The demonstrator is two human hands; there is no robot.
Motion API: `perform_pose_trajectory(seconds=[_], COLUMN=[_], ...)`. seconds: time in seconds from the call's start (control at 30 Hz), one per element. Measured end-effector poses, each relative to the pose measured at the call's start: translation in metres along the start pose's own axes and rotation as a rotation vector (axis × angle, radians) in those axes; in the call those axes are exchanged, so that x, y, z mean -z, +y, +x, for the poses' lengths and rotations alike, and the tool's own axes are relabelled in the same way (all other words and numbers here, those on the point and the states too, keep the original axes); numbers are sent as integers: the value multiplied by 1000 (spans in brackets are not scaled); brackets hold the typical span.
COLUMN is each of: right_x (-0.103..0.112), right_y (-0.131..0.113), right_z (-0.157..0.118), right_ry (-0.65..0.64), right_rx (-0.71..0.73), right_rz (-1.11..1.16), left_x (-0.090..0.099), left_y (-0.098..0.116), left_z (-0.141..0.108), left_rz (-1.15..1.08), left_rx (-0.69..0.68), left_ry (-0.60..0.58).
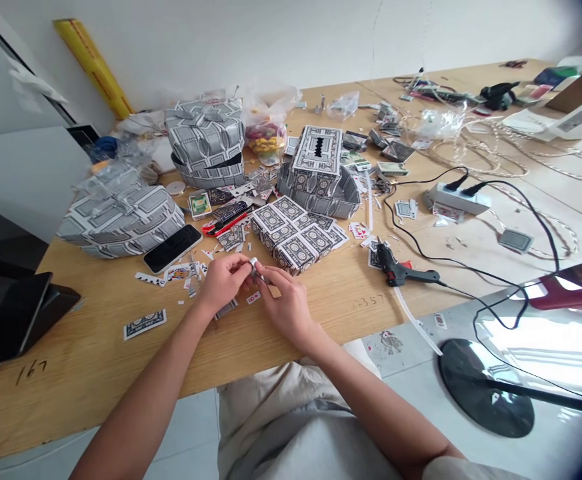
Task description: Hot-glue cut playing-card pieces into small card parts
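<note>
Near the table's front edge, my left hand and my right hand meet, fingers closed on one small grey-white folded piece, perhaps a card strip. My fingers hide part of it. Under and beside the hands lie a card with a red print and a patterned card. Just behind the right hand sits a flat panel covered in black-and-white cards. Left of my left hand are cut card scraps and a black phone.
A black glue gun lies at right, its cable running to a white power strip. Card-covered baskets and a card-covered box stand behind. A red cutter lies among scraps. A black stand is at left.
</note>
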State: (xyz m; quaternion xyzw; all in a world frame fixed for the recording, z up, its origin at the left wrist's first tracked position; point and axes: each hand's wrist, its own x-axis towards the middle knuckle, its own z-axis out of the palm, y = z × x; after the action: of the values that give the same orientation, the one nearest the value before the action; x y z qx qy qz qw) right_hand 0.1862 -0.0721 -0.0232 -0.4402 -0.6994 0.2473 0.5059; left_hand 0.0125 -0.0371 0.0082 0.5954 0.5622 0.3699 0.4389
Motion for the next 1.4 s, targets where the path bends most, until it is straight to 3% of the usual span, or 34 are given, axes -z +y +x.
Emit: perform_pose_trajectory(seconds=[0.17,0.33,0.5,0.63,0.73,0.87,1.17,1.27,1.4], right_x=[2,3,4,3,4,7,18,23,24], right_y=[0,0,8,10,8,3,-6,-6,-2], right_z=[0,-1,-2,-2,-1,1,3,5,4], right_ry=[-27,-96,-107,-123,-121,-145,-267,-325,-312], right_rx=[22,29,-17,-17,-36,-224,-795,-839,-795], right_rz=[41,84,98,102,120,241,840,883,848], left_x=[3,9,15,14,13,14,16,16,14], left_y=[4,4,3,-1,-5,-6,3,5,3], left_z=[2,2,3,4,5,7,3,1,1], left_rz=[-328,-474,-459,-260,-231,-262,-278,-255,-238], left_rx=[158,243,222,135,92,85,41,27,22], left_ry=[-125,-188,-273,-210,-196,-207,-244,-274,-287])
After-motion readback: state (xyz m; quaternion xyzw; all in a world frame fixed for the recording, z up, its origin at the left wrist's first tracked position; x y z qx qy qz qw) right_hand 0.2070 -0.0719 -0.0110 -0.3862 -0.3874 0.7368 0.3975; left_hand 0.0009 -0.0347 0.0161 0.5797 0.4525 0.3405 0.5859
